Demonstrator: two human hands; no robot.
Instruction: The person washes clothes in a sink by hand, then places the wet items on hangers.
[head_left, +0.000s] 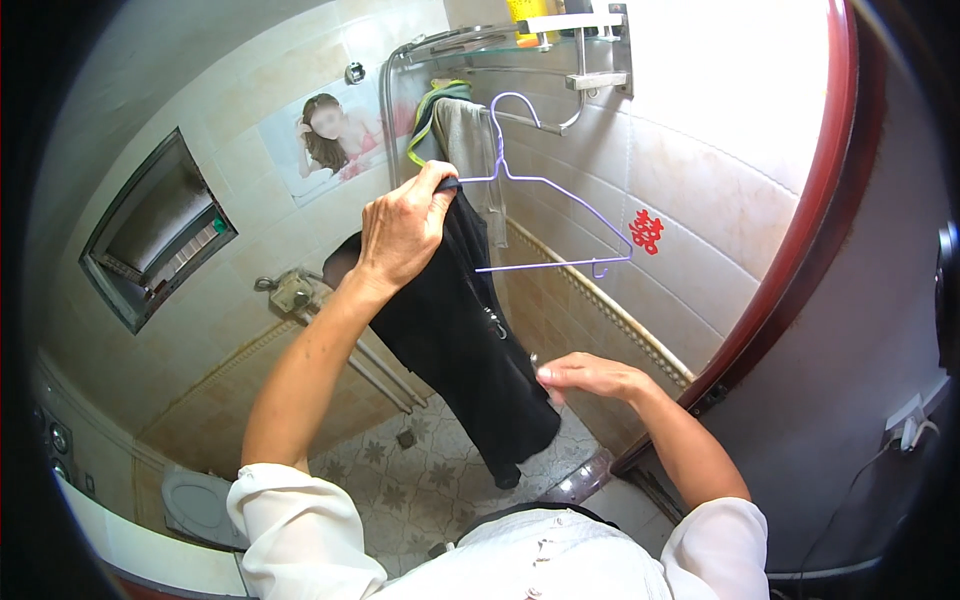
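My left hand (405, 221) grips the upper edge of a black garment (450, 322) together with one shoulder of a purple wire hanger (566, 191). One side of the hanger is covered by the cloth; its hook and other side are bare. The garment hangs down at a slant, with metal zipper hardware (495, 324) along its right edge. Lower on that edge, my right hand (592, 375) pinches the cloth between thumb and fingers, beside a small metal piece (534, 360). The right fingertips are slightly blurred.
Ahead, a metal wall rack (562, 127) carries a grey towel (461, 127) and a green-edged cloth (420, 142). A small window (161, 225) and pipe valve (292, 292) are on the left wall. To the right stands a red door frame (832, 195). A toilet (199, 499) sits lower left.
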